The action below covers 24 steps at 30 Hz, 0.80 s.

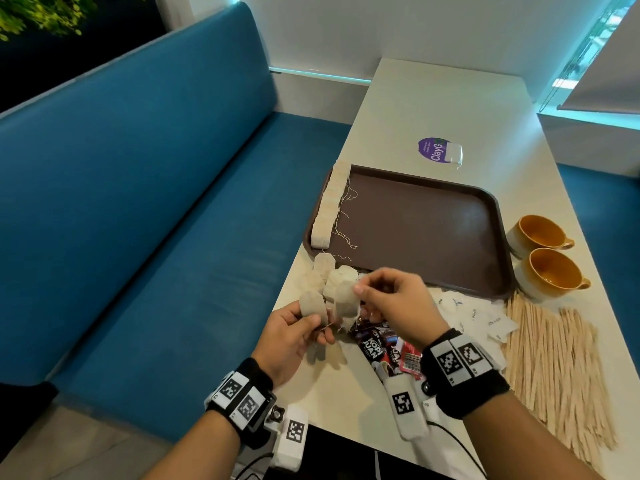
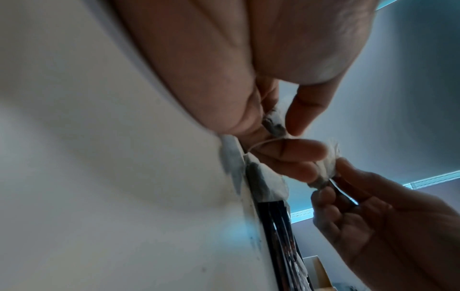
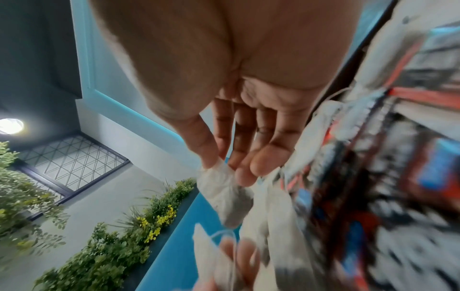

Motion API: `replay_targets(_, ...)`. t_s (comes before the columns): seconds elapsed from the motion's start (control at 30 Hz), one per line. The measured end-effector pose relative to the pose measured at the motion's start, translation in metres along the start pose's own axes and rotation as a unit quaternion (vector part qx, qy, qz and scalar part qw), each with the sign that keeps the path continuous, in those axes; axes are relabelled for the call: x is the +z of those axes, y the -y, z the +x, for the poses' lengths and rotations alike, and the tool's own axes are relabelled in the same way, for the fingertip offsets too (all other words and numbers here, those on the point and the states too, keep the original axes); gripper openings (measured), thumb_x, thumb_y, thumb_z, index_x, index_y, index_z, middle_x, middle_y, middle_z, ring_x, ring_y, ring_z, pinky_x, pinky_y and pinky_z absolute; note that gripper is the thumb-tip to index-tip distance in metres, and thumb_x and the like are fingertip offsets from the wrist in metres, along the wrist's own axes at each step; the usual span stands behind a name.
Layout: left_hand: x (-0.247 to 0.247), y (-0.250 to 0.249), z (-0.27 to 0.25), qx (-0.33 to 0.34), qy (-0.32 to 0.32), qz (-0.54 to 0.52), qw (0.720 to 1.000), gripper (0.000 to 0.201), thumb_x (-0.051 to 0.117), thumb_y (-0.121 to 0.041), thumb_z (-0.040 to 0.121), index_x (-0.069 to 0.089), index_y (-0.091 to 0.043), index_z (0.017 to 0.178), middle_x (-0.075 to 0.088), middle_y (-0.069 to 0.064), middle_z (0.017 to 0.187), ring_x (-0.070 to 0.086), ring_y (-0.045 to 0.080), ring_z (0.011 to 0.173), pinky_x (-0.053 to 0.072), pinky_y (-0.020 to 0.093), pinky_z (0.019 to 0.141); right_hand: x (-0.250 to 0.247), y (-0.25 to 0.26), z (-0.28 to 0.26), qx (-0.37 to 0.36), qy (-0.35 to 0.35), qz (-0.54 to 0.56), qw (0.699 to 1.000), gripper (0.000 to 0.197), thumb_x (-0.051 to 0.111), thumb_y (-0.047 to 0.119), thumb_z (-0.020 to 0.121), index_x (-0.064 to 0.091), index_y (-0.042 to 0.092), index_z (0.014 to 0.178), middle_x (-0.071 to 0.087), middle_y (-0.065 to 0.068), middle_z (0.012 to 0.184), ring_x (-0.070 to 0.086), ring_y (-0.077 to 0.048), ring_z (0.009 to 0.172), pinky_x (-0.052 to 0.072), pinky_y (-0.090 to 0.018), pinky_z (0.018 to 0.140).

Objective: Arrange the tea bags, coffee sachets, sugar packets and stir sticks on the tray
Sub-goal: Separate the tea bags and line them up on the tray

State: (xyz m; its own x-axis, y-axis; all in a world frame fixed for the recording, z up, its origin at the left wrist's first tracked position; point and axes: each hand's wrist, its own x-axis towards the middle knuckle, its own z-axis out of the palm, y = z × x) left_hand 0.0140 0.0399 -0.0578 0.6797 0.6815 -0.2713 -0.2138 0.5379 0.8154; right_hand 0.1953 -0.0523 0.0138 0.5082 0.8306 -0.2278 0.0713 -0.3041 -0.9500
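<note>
Head view is showing the left hand pinching 1 tea bag while the right hand is pinching another, both just near of the brown tray. A row of tea bags is lining its left edge. Coffee sachets, sugar packets and stir sticks are lying untouched on the table, so most of the arranging looks left to do.

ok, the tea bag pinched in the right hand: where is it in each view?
Head: tea bag at lower centre, pinched by the right hand.
Left wrist: right of centre, between both hands' fingertips.
Right wrist: just below centre, hanging from thumb and fingertips.
Shared landmark: the coffee sachets.
</note>
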Motion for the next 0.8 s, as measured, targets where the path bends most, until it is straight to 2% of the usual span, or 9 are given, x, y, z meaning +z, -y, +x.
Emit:
replay_targets(0.07, -0.001, 0.000, 0.001, 0.003, 0.006, -0.007, 1.000, 0.026, 0.055, 0.001, 0.089, 0.061, 0.010, 0.113, 0.069, 0.032, 0.094, 0.063, 0.029, 0.064, 0.052, 0.027, 0.059, -0.007, 0.012, 0.015, -0.020, -0.026, -0.016, 0.999, 0.009, 0.074, 0.014, 0.092, 0.072, 0.005, 0.093, 0.075, -0.012, 0.078, 0.068, -0.016, 0.062, 0.059, -0.026, 0.062)
replay_targets(0.13, -0.001, -0.001, 0.002, 0.006, 0.011, -0.015, 1.000, 0.027, 0.049, 0.003, 0.095, 0.052, 0.010, 0.122, 0.070, 0.032, 0.097, 0.064, 0.031, 0.065, 0.052, 0.029, 0.060, -0.013, 0.022, 0.037, -0.027, -0.052, -0.011, 0.998, 0.008, 0.074, 0.016, 0.092, 0.072, 0.008, 0.093, 0.076, -0.011, 0.082, 0.073, -0.021, 0.071, 0.063, -0.030, 0.070)
replay_targets(0.23, -0.002, -0.002, 0.004, 0.004, 0.012, -0.021, 1.000, 0.028, 0.053, 0.001, 0.098, 0.047, 0.008, 0.124, 0.069, 0.036, 0.104, 0.066, 0.032, 0.070, 0.055, 0.030, 0.063, -0.013, 0.029, 0.078, -0.037, -0.090, -0.015, 0.995, 0.006, 0.074, 0.017, 0.092, 0.072, 0.012, 0.091, 0.077, -0.008, 0.081, 0.076, -0.027, 0.077, 0.064, -0.038, 0.077)
replay_targets(0.3, -0.003, -0.002, 0.004, -0.004, 0.017, -0.022, 1.000, 0.028, 0.050, 0.003, 0.100, 0.045, 0.009, 0.127, 0.068, 0.037, 0.109, 0.067, 0.034, 0.074, 0.056, 0.031, 0.065, -0.008, 0.030, 0.103, -0.043, -0.096, -0.033, 0.994, 0.007, 0.074, 0.019, 0.093, 0.070, 0.015, 0.089, 0.077, -0.006, 0.080, 0.075, -0.023, 0.073, 0.063, -0.040, 0.079)
replay_targets(0.4, -0.005, -0.001, 0.004, -0.012, 0.032, -0.017, 0.999, 0.028, 0.047, 0.002, 0.101, 0.045, 0.007, 0.128, 0.067, 0.036, 0.112, 0.069, 0.035, 0.076, 0.057, 0.031, 0.067, 0.004, 0.030, 0.129, -0.032, -0.075, -0.054, 0.995, 0.008, 0.071, 0.021, 0.095, 0.068, 0.015, 0.091, 0.076, -0.008, 0.080, 0.072, -0.020, 0.069, 0.064, -0.043, 0.078)
replay_targets(0.6, -0.009, 0.002, 0.005, -0.014, 0.048, -0.018, 0.999, 0.025, 0.048, 0.000, 0.101, 0.045, 0.006, 0.125, 0.066, 0.037, 0.114, 0.069, 0.035, 0.076, 0.057, 0.033, 0.062, 0.033, 0.024, 0.152, 0.022, 0.037, -0.112, 0.993, 0.008, 0.066, 0.015, 0.098, 0.064, 0.008, 0.093, 0.069, -0.011, 0.073, 0.069, -0.024, 0.068, 0.062, -0.046, 0.079)
replay_targets(0.7, -0.011, 0.004, 0.007, -0.013, 0.054, -0.016, 0.998, 0.024, 0.049, 0.000, 0.102, 0.046, 0.006, 0.125, 0.066, 0.037, 0.116, 0.069, 0.037, 0.078, 0.057, 0.032, 0.065, 0.038, 0.022, 0.159, 0.039, 0.034, -0.154, 0.987, 0.008, 0.067, 0.016, 0.098, 0.065, 0.008, 0.096, 0.074, -0.015, 0.084, 0.070, -0.022, 0.067, 0.064, -0.043, 0.077)
replay_targets(0.8, -0.012, 0.006, 0.008, -0.013, 0.051, -0.017, 0.998, 0.023, 0.049, 0.001, 0.102, 0.047, 0.007, 0.125, 0.066, 0.036, 0.116, 0.068, 0.037, 0.078, 0.057, 0.031, 0.066, 0.036, 0.021, 0.165, 0.023, 0.002, -0.165, 0.986, 0.015, 0.072, 0.020, 0.094, 0.061, 0.014, 0.102, 0.074, -0.012, 0.091, 0.071, -0.020, 0.063, 0.064, -0.036, 0.066)
